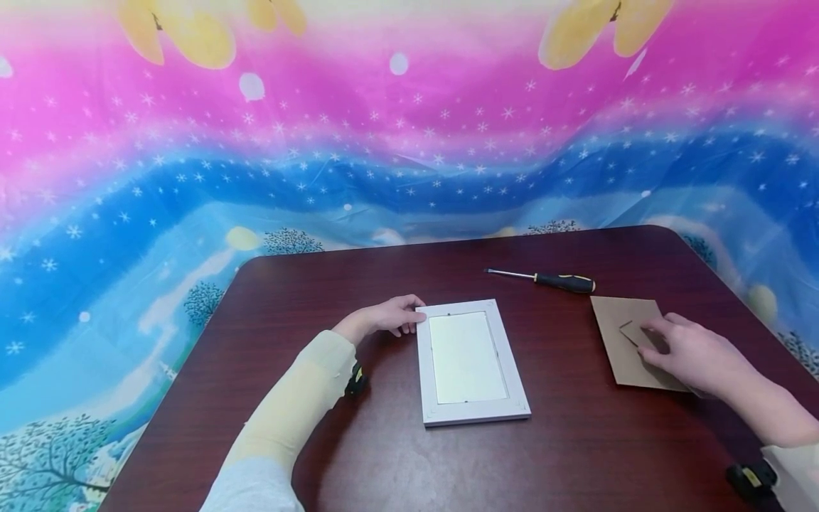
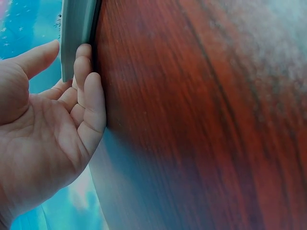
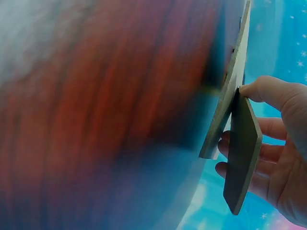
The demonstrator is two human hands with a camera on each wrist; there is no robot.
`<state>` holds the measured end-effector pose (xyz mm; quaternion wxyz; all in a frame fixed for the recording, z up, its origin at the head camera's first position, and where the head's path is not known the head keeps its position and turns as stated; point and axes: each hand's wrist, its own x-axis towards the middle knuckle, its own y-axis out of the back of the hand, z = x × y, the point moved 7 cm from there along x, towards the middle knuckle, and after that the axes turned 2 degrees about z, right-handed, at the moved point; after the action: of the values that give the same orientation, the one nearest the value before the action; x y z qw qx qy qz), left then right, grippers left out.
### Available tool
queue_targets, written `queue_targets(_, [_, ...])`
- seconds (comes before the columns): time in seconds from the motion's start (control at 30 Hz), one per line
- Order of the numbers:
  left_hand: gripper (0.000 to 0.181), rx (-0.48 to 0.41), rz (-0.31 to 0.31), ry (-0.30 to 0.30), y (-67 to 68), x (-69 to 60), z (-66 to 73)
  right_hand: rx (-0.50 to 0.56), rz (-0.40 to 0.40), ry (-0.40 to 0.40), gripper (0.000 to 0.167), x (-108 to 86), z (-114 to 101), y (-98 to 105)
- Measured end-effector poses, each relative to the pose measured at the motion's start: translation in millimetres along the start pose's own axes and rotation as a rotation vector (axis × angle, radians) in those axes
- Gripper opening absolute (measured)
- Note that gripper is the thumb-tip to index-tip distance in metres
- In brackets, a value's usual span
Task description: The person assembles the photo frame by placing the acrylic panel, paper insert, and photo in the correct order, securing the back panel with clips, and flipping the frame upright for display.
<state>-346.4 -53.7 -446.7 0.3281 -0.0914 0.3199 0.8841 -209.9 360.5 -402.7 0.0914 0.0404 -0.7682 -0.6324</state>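
A white picture frame (image 1: 521,387) lies on the table with a pale panel in its opening. My left hand (image 1: 387,315) holds its far left corner; in the left wrist view the thumb and curled fingers (image 2: 93,98) are on either side of the frame's edge (image 2: 76,33). To the right is a brown backing board (image 1: 623,366) with a hinged stand. In the right wrist view my right hand (image 3: 283,143) grips that stand flap (image 3: 242,158), thumb at its upper end and fingers behind it. The flap stands out at an angle from the board.
A flat-blade screwdriver (image 1: 564,282) with a black and yellow handle lies beyond the backing board. The dark red-brown table (image 1: 358,455) ends at a rounded far edge. Behind it hangs a colourful printed cloth (image 1: 397,149).
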Motion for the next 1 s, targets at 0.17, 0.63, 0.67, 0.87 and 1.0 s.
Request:
queue_targets(0.17, [0.031, 0.003, -0.009, -0.013, -0.2, -2.2, 0.9, -0.001, 0.017, -0.005, 0.048, 3.0, -9, 7])
queue_targets(0.63, [0.032, 0.012, 0.014, 0.003, -0.8, -2.1, -0.3, 0.029, 0.047, 0.047, 0.047, 17.1, -54, 23])
queue_targets(0.67, [0.032, 0.012, 0.014, 0.001, -1.0, -1.9, -0.6, 0.033, 0.047, 0.053, 0.047, 18.8, -57, 23])
queue_targets(0.87, [0.033, 0.019, 0.013, -0.008, -1.4, -3.3, 0.1, 0.052, 0.041, 0.083, 0.047, 30.2, -74, 26])
queue_targets(1.0, [0.032, 0.018, 0.013, -0.01, -0.7, -2.5, 0.6, 0.067, 0.05, 0.101, 0.047, 38.6, -89, 26])
